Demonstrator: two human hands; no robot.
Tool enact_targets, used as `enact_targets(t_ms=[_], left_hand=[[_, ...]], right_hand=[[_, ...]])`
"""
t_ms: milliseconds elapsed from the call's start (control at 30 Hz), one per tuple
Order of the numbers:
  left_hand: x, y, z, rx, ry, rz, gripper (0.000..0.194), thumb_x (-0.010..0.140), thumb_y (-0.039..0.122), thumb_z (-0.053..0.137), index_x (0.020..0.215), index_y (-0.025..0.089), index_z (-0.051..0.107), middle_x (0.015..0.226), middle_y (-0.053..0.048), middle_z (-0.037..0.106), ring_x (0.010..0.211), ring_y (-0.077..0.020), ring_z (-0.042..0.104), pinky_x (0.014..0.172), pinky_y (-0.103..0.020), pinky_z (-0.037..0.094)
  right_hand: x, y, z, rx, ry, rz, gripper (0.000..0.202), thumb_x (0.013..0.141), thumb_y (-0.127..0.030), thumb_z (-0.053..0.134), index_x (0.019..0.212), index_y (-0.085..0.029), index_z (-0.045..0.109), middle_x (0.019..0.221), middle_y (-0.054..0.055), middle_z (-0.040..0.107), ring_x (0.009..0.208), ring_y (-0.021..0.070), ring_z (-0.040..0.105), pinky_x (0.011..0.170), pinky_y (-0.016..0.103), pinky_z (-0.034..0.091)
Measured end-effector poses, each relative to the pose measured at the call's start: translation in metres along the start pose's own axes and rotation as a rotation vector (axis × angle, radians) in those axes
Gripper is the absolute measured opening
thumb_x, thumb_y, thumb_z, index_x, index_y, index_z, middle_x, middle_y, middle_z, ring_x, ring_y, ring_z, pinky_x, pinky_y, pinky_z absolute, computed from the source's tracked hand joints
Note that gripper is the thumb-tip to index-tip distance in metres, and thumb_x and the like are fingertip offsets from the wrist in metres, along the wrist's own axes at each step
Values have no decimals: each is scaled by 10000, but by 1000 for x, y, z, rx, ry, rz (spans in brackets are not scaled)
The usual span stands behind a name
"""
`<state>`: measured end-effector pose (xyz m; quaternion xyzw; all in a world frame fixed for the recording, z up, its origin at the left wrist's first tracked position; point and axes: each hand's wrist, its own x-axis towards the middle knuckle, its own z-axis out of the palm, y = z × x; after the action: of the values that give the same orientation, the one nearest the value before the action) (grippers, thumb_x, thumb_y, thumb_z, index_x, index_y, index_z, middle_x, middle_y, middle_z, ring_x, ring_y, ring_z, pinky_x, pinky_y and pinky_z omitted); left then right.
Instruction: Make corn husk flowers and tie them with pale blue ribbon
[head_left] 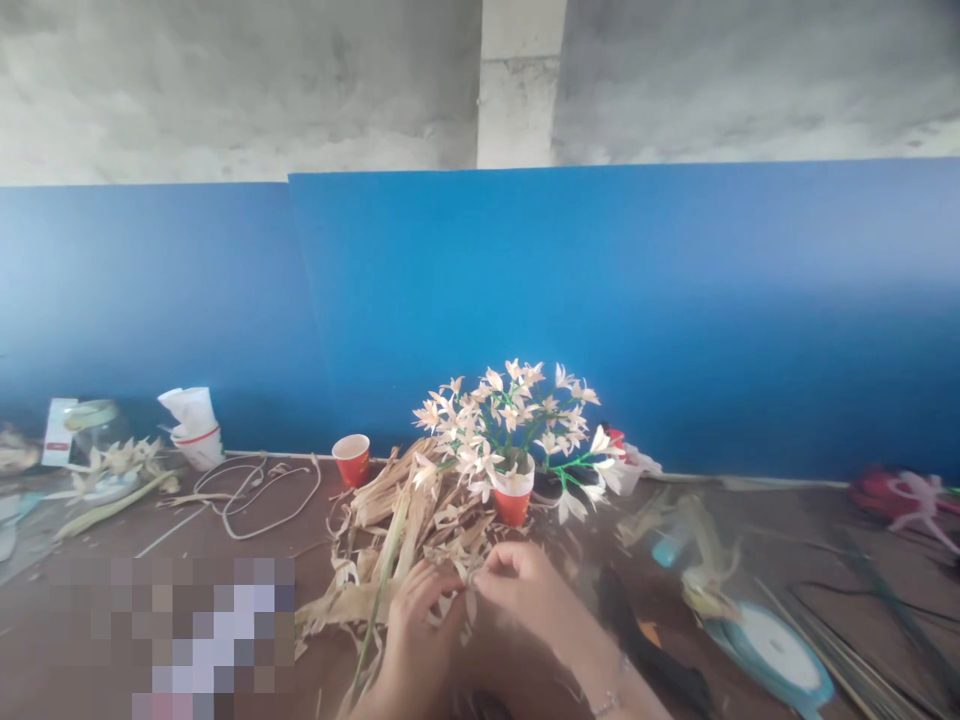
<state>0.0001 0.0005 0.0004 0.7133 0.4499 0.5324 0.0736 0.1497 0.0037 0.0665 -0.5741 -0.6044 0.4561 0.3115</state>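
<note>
Fingertips pinched, the left hand (429,608) and right hand (517,588) meet over a small pale strip (469,606) on a bench (300,510) backed by a blue partition (465,280). Dried husks (409,490) crowd the left hand's far side; white flowers (510,410) in a red cup (513,507) stand beyond both, and a dark object (652,650) lies beside the right forearm.

Held piece (470,582) unclear, lower-left patch (210,640) pixelated, right forearm (604,672) cropped

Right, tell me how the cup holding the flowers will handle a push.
The red cup would probably tip easily: its flowers spread well beyond the rim. Their petals look thin, so they may bend or tear if knocked.
</note>
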Motion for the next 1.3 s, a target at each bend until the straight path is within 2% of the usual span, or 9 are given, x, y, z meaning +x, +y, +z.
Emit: enact_targets(t_ms=[267, 467, 567, 767, 1300], left_hand=[[-1, -1, 1, 31, -8, -60, 96, 713, 181, 593, 646, 180, 662, 523, 0, 608, 467, -134, 527, 456, -217, 430], [-3, -2, 4, 26, -40, -65, 120, 734, 203, 579, 646, 179, 656, 540, -3, 603, 470, -127, 524, 466, -215, 431], [-2, -1, 4, 22, -65, -84, 130, 742, 206, 574, 635, 181, 644, 540, 1, 596, 463, -120, 516, 468, -212, 432], [-1, 1, 3, -12, -81, -73, 106, 723, 158, 584, 634, 182, 637, 562, -2, 617, 490, -126, 532, 477, -208, 430], [-6, -3, 6, 28, -64, -53, 177, 744, 184, 573, 572, 176, 614, 500, 9, 552, 484, -129, 510, 487, -214, 416]], right_hand=[[4, 8, 2, 36, -45, -72, 105, 654, -228, 567, 710, -151, 609, 604, -29, 567, 560, 89, 474, 534, 183, 366], [1, 8, 6, -91, 113, -43, 127, 636, -242, 556, 702, -168, 635, 604, -12, 597, 603, 133, 530, 510, 192, 359], [2, 7, 6, -125, 132, -46, 125, 631, -227, 535, 686, -168, 631, 598, -10, 588, 593, 134, 522, 496, 193, 350], [1, 3, 4, -116, 87, -97, 87, 617, -191, 489, 589, -164, 567, 519, -42, 497, 525, 96, 453, 483, 180, 320], [-7, -10, 6, -255, 142, -118, 98, 600, -172, 487, 504, -166, 506, 477, -43, 463, 500, 91, 427, 467, 180, 285]])
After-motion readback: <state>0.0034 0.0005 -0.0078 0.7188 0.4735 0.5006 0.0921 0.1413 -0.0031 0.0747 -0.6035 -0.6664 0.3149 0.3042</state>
